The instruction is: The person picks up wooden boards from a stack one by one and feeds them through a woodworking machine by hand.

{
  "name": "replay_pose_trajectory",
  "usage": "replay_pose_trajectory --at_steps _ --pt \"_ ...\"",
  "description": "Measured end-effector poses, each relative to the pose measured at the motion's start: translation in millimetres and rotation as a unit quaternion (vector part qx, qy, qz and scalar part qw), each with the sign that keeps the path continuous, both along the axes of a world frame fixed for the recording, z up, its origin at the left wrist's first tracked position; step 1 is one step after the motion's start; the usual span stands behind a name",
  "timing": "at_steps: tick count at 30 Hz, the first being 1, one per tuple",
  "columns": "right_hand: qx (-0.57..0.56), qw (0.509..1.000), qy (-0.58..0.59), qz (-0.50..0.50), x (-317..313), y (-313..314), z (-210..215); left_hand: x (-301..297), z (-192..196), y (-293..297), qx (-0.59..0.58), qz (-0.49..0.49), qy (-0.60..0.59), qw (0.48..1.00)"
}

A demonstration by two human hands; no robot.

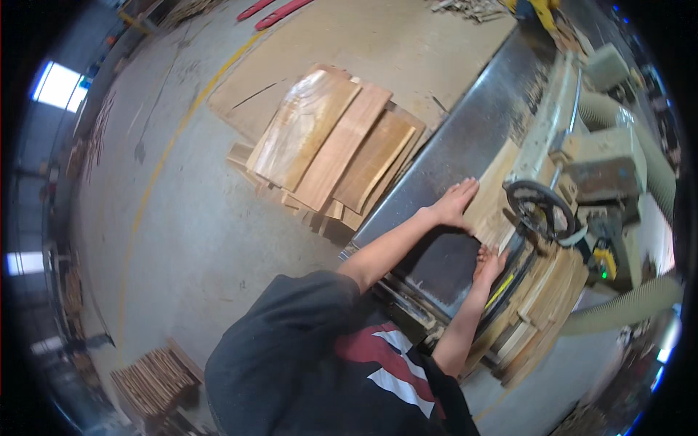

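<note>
We observe one pale wooden board [491, 200] lying on the metal bench [445, 145], its far part beside the beige machine [539, 156]. Left grip [456, 205]: we note it palm down at the board's left edge, fingers extended and thumb spread away from them; the board lies directly to its right, in contact. Right grip [490, 263]: we find it at the board's near end, fingers bent; the board lies just ahead of it. We cannot tell whether these fingers pinch the board or only press against it. A black handwheel [542, 212] stands just right of the board. We locate one stack of boards [338, 149] left of the bench and a second wood pile [542, 309] right of the right forearm, above a ribbed hose [629, 304].
</note>
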State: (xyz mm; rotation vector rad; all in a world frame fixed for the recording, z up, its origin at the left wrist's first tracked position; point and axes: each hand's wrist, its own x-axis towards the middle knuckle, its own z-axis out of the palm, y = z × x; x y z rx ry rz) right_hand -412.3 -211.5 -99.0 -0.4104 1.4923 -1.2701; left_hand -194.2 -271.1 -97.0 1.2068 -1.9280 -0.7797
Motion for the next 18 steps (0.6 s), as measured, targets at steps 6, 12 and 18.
replay_pose_trajectory --at_steps 6,12,18 --pt "0.023 0.999 0.023 0.014 4 -8 -7 16 -9 18 -0.03 -0.015 0.05 0.998" --pt "-0.028 0.999 -0.017 0.043 -15 -59 -26 -3 -9 11 0.029 0.239 0.231 0.943" --pt "-0.081 0.993 -0.006 0.081 -64 -97 -56 176 59 5 -0.097 0.368 -0.045 0.924"
